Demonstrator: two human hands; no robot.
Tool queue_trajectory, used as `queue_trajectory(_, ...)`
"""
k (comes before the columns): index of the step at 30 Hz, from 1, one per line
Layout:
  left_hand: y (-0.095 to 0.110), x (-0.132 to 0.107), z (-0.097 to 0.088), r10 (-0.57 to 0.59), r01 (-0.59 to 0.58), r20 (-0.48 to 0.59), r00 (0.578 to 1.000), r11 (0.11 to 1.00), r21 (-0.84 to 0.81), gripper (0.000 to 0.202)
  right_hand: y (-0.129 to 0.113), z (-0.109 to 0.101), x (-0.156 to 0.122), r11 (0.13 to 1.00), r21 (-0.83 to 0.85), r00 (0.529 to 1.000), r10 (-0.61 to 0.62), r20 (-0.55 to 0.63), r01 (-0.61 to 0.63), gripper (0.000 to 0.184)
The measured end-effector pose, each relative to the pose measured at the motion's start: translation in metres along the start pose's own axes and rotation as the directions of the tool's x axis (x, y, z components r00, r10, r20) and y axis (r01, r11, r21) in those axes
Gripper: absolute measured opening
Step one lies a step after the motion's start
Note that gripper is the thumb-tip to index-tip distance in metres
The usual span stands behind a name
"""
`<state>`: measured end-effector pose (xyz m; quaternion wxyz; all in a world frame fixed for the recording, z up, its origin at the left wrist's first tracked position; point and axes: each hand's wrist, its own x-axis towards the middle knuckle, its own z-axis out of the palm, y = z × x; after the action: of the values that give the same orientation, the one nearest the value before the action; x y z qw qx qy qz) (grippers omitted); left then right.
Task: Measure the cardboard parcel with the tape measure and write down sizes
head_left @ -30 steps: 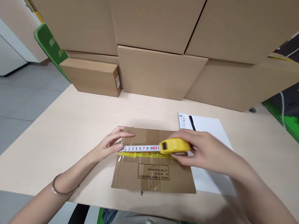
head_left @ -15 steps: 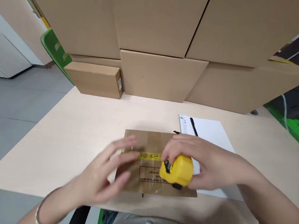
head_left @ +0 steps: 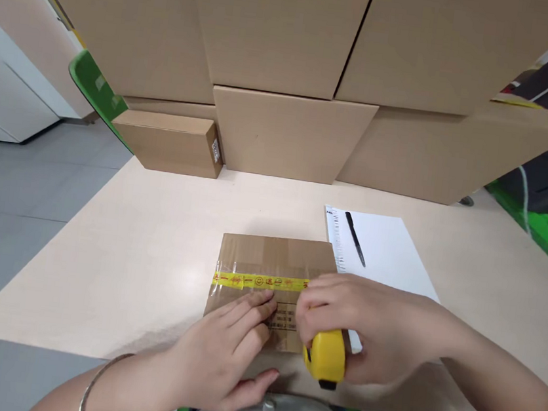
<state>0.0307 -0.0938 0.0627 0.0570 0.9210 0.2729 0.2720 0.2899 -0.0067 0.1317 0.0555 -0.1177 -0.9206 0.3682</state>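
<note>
A small cardboard box (head_left: 273,251) lies on the table in front of me, with a strip of yellow printed tape (head_left: 245,280) across its top and a block of printed text near the front. My left hand (head_left: 233,346) rests on the box's front left part, fingers stretched out and thumb apart. In my right hand (head_left: 341,312) is a yellow tape measure (head_left: 327,355), gripped at the box's right side near its front corner. My fingers cover part of its case, and whether its blade is drawn out cannot be seen.
A white notebook (head_left: 397,252) with a black pen (head_left: 355,238) on it lies right of the box. Large cardboard boxes (head_left: 292,135) form a wall along the table's back. A smaller brown box (head_left: 172,148) stands at the back left. The table's front edge (head_left: 30,345) is close to me.
My left hand has come down onto the box from the left. My right hand has moved the tape measure toward me and turned it, uncovering the pen.
</note>
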Motion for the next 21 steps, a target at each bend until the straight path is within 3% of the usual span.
queue_trajectory(4,0.000,0.000,0.000,0.076,-0.080,0.047,0.996,0.993,0.088,0.044,0.002,0.000,0.001,0.999,-0.046,1.000,0.026,-0.003,-0.027,0.022)
queue_trajectory(8,0.003,0.002,0.003,0.085,-0.104,0.130,0.988,0.984,0.145,0.060,0.016,-0.022,0.009,0.999,-0.050,1.000,0.010,0.006,-0.010,0.024)
queue_trajectory(11,0.007,0.003,0.005,0.051,-0.085,0.178,0.983,0.977,0.194,0.066,0.038,-0.051,0.020,1.000,0.008,0.999,0.024,0.027,-0.024,0.028)
queue_trajectory(15,0.009,0.002,0.006,0.041,-0.088,0.196,0.980,0.968,0.236,0.066,0.076,-0.088,0.035,0.991,0.004,0.990,0.137,-0.031,-0.137,0.032)
queue_trajectory(18,0.009,0.001,0.007,0.025,-0.072,0.207,0.978,0.972,0.225,0.068,0.099,-0.099,0.045,0.978,0.030,0.978,0.209,-0.024,-0.209,0.034)
queue_trajectory(21,0.009,0.000,0.008,0.020,-0.063,0.192,0.981,0.973,0.222,0.070,0.109,-0.097,0.050,0.975,0.032,0.975,0.217,0.041,-0.219,0.034)
